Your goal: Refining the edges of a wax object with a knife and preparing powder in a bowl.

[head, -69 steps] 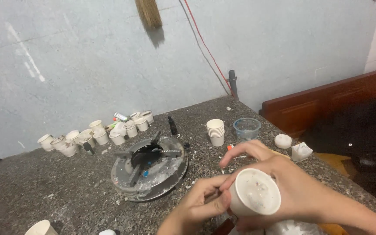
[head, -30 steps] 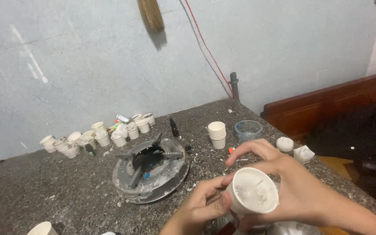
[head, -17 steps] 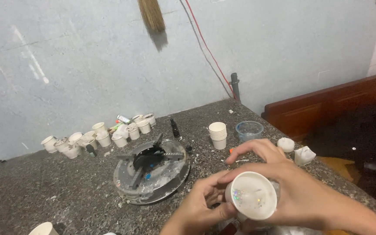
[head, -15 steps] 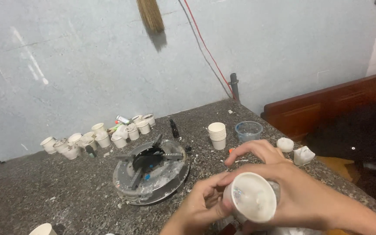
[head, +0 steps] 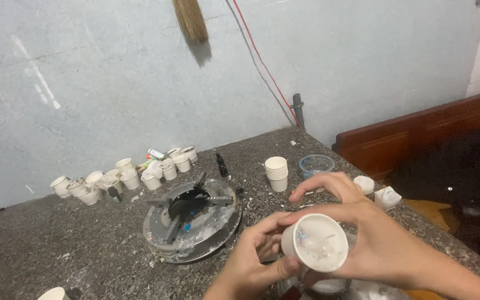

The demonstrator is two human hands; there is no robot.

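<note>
A small white paper cup (head: 316,248) with pale solid filling and glittery flecks is tilted toward me near the bottom of the view. My right hand (head: 376,239) wraps around its far side, thumb and index along the rim. My left hand (head: 256,261) grips its lower left side with the fingertips. Both hands hold it above the speckled stone counter (head: 84,255).
A round metal burner plate (head: 191,219) with a black centre lies left of the hands. Several small white cups (head: 123,178) line the wall. A stack of paper cups (head: 276,173), a clear plastic tub (head: 316,165) and two small white pieces (head: 387,197) sit behind the hands. A wooden bench (head: 418,133) stands right.
The cup has been turned slightly in my hands, its mouth tipping more toward the camera; the hands stay in the same place.
</note>
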